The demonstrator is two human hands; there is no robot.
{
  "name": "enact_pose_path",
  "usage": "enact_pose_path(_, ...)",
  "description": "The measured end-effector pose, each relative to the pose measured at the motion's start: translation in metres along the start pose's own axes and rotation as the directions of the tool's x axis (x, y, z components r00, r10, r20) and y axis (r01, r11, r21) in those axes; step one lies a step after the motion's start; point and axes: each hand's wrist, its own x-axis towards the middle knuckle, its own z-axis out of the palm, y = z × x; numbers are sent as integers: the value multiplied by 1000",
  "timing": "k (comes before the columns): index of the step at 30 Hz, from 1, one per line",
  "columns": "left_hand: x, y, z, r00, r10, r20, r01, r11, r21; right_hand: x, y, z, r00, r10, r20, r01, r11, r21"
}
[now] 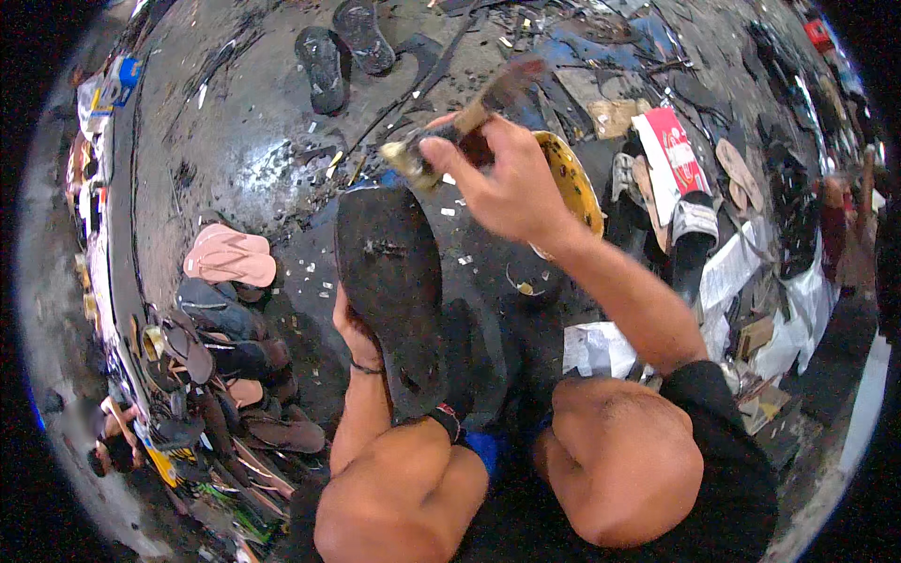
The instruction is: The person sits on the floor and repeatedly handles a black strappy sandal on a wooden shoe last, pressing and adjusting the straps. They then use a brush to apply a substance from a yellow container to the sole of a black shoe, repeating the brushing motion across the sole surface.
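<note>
My left hand (pixel 357 328) grips a black sandal sole (pixel 387 272) from beneath and its left side, and most of its fingers are hidden behind it. The sole stands tilted up above my left knee, with a scuffed patch near its upper middle. Above its top end, my right hand (pixel 502 174) is closed around a brush (pixel 469 117). Pale yellowish bristles (pixel 405 161) point down and left, apart from the sole; the handle end is blurred. Partly behind my right wrist stands a yellow bowl (pixel 571 178) with dark smears inside.
Pink flip-flops (pixel 230 255) top a pile of assorted footwear (pixel 225 361) at left. Two black sandals (pixel 322 70) lie on the far floor among rubber scraps. On the right are a red and white box piece (pixel 671 155), tan soles (pixel 740 174) and crumpled white paper (pixel 601 349).
</note>
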Motion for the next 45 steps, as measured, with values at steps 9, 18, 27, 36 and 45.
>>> enact_pose_path(9,4,14,-22,997,71,-37,-70,997,9,-51,-10,5,975,-115,190,104,992,69)
enact_pose_path(18,-3,-21,10,996,-2,84,0,1000,30,13,0,13,943,-328,46,332,934,-134)
enact_pose_path(27,32,15,-117,891,266,-368,-233,963,133,-108,-21,3,891,20,454,-39,999,32)
enact_pose_path(36,-74,0,-115,927,-361,-103,353,932,-84,-81,130,-97,990,19,-137,-112,692,-713)
enact_pose_path(45,-59,2,-64,882,-136,-452,208,972,113,-171,7,-161,617,762,196,-497,570,-654)
